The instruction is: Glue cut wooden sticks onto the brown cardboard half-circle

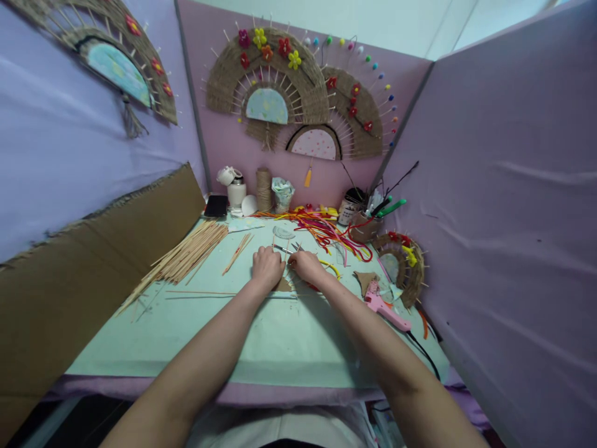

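Close together over the middle of the table are my left hand [267, 269] and my right hand [305, 266]. The right fingers are pinched around a thin bamboo stick [286, 251] that points away from me. My left hand is closed, its fingers curled; what it grips is hidden. Below and between the hands shows a small piece of brown cardboard [283, 285], partly covered by the left hand. Scissors [283, 249] lie just beyond my fingertips, and a clear protractor [283, 233] is further back. Long thin sticks [200, 292] lie crosswise left of my left wrist.
Left is a heap of bamboo sticks [191, 252] beside a cardboard wall [107, 249]. Colourful pipe cleaners [321, 230], a twine spool [263, 190] and jars stand behind. Right lies a pink glue gun [387, 311] with its cable. Woven fans [224, 81] hang on the partition.
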`<state>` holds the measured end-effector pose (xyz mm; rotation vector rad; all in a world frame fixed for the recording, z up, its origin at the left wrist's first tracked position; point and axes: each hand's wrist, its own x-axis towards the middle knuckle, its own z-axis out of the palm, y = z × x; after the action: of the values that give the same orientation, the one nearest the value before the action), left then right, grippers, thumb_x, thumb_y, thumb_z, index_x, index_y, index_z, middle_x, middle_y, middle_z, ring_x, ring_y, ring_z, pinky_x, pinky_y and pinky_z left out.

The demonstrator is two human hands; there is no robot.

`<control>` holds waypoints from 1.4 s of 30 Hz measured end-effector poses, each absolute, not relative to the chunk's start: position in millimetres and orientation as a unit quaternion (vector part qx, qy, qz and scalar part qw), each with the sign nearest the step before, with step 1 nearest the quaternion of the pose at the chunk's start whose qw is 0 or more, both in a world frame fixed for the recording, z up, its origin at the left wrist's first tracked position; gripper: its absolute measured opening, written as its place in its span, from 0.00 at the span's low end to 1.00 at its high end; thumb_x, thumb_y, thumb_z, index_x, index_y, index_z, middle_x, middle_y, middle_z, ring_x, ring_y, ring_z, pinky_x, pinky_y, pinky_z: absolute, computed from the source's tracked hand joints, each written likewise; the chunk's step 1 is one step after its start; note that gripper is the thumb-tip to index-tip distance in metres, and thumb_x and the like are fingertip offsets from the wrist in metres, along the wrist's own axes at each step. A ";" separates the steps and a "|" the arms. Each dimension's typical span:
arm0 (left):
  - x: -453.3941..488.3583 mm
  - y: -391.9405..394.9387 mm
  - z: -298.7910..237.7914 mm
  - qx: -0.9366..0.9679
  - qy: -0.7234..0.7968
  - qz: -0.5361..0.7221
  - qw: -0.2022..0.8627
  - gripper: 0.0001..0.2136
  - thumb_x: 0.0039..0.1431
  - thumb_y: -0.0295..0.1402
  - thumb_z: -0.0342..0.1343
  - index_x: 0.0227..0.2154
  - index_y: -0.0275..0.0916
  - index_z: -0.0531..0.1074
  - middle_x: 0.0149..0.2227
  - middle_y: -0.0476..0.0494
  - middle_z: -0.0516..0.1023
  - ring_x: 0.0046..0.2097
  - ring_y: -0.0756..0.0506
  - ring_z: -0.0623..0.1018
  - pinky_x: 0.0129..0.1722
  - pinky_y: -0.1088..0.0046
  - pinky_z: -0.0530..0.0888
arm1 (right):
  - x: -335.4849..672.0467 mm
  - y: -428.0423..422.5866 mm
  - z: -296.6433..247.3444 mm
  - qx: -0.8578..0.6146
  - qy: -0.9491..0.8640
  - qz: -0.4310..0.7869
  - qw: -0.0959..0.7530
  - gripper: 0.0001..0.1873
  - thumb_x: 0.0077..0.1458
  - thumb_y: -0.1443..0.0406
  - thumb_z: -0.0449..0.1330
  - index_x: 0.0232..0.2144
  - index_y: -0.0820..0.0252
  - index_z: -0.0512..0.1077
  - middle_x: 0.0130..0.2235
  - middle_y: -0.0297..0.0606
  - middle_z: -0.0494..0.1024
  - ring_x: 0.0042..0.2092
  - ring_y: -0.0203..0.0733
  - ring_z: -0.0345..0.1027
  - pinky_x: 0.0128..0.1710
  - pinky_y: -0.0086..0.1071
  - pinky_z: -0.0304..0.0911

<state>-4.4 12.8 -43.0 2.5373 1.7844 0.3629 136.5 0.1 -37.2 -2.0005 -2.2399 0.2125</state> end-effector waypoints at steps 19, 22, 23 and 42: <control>-2.4 12.5 -43.9 0.818 0.561 0.124 0.022 0.13 0.62 0.39 0.50 0.36 0.40 0.79 0.46 0.35 0.74 0.52 0.36 0.67 0.49 0.60 0.64 | 138.1 0.6 -34.5 -0.666 -0.739 0.072 0.065 0.16 0.59 0.69 0.54 0.43 0.55 0.80 0.44 0.42 0.82 0.48 0.45 0.73 0.45 0.32 0.59; -2.4 13.0 -44.2 0.820 0.559 0.118 0.025 0.13 0.61 0.39 0.50 0.35 0.39 0.79 0.45 0.35 0.74 0.52 0.36 0.67 0.50 0.59 0.64 | 137.1 0.8 -33.9 -0.667 -0.739 0.070 0.064 0.15 0.59 0.68 0.54 0.43 0.56 0.80 0.44 0.43 0.82 0.48 0.46 0.73 0.46 0.32 0.59; -2.4 13.0 -44.3 0.820 0.560 0.116 0.026 0.14 0.61 0.39 0.50 0.35 0.39 0.79 0.45 0.35 0.75 0.52 0.35 0.67 0.49 0.59 0.64 | 136.8 0.9 -33.8 -0.667 -0.739 0.070 0.063 0.15 0.59 0.67 0.54 0.43 0.56 0.80 0.44 0.43 0.82 0.48 0.46 0.73 0.46 0.32 0.59; -2.9 14.6 -47.8 0.820 0.561 0.117 0.010 0.14 0.61 0.35 0.48 0.37 0.37 0.79 0.45 0.34 0.75 0.51 0.35 0.68 0.49 0.59 0.66 | 134.0 4.0 -35.5 -0.665 -0.741 0.068 0.063 0.15 0.60 0.67 0.54 0.43 0.55 0.80 0.45 0.42 0.82 0.48 0.45 0.73 0.47 0.32 0.60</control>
<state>-2.9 14.6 -47.8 2.5583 1.7507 0.3644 134.0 4.0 -35.5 -2.0098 -2.2375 0.2058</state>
